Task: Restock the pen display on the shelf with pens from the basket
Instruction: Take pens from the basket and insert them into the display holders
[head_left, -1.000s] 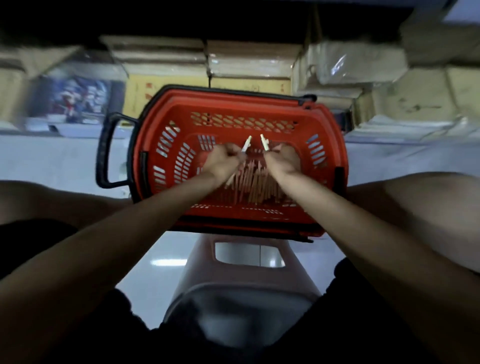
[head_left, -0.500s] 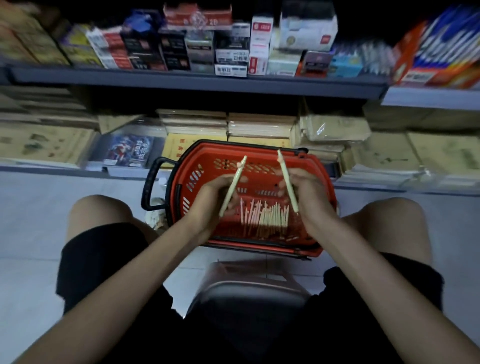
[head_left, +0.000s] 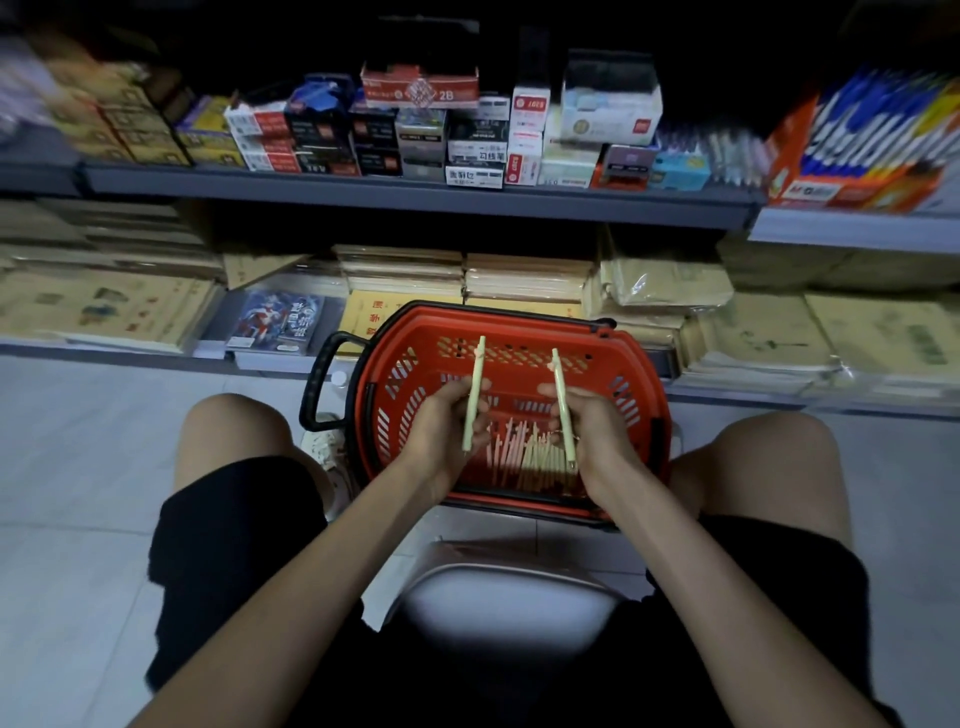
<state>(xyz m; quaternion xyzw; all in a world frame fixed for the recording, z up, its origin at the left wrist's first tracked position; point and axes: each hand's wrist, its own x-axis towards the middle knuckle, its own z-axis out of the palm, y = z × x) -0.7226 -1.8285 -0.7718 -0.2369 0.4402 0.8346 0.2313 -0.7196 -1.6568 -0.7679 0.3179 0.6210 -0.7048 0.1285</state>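
pens (head_left: 474, 395) point lengthwise away, toward shelf (head_left: 415, 200).

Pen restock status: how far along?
Early. Done: nothing identifiable on the shelf yet. In hand: left hand grips one pale pen, right hand a second pen, above the red basket. Left: shelving these, plus the pile of pens in the basket.
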